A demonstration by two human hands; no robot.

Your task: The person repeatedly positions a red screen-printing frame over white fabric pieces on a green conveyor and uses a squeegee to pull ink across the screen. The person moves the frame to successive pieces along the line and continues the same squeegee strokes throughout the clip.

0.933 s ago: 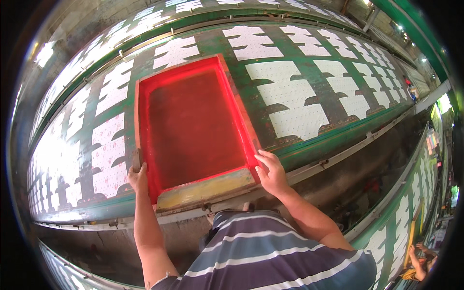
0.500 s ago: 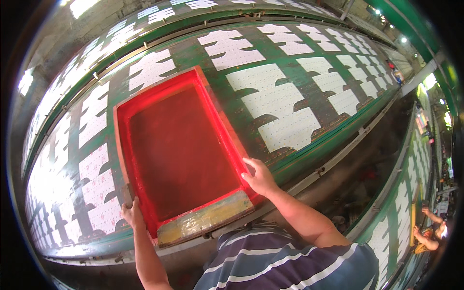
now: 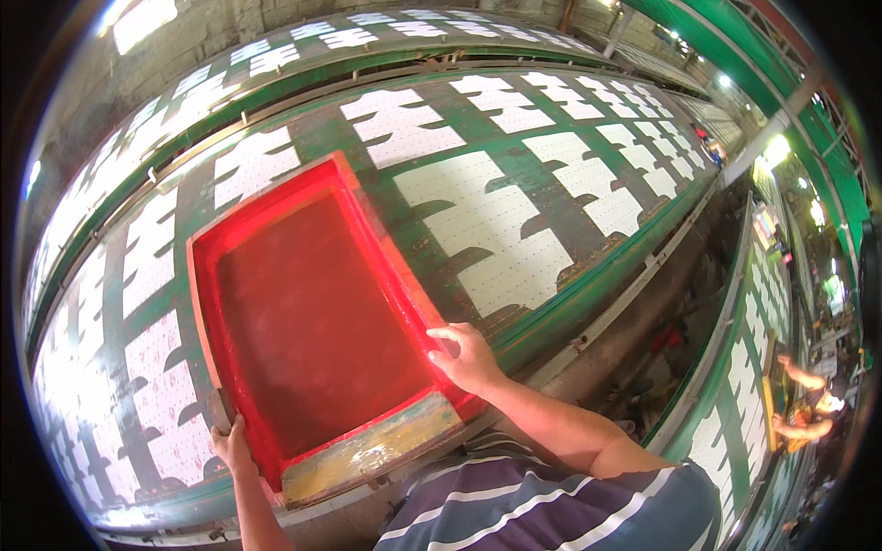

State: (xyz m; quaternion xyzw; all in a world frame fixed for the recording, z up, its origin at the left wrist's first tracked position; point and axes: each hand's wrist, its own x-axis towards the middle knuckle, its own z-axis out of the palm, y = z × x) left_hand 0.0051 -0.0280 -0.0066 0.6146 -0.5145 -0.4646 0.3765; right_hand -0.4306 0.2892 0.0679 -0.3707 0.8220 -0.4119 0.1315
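A large screen-printing frame (image 3: 390, 257) with red-stained inner edges and dark red mesh (image 3: 312, 317) lies across the long table in front of me. Its near end carries a worn yellowish strip (image 3: 372, 445). My left hand (image 3: 233, 447) grips the frame's left side near the lower corner, fingers partly hidden by the edge. On the opposite side, my right hand (image 3: 467, 356) is closed on the rim, thumb and forefinger over its top. White cut fabric pieces with a faint print (image 3: 491, 230) lie to the right of the frame.
The green-topped table (image 3: 551, 321) holds rows of pale fabric pieces; those at left (image 3: 167, 395) bear a pinkish print. A metal rail (image 3: 602, 326) runs along its near edge. Another person (image 3: 804, 418) works at a table far right. A further fabric-covered table (image 3: 276, 60) stands behind.
My whole view has shifted, so the frame, table and fabric all appear lower and more to the left. Both hands keep their hold, and the frame's place on the table looks unchanged.
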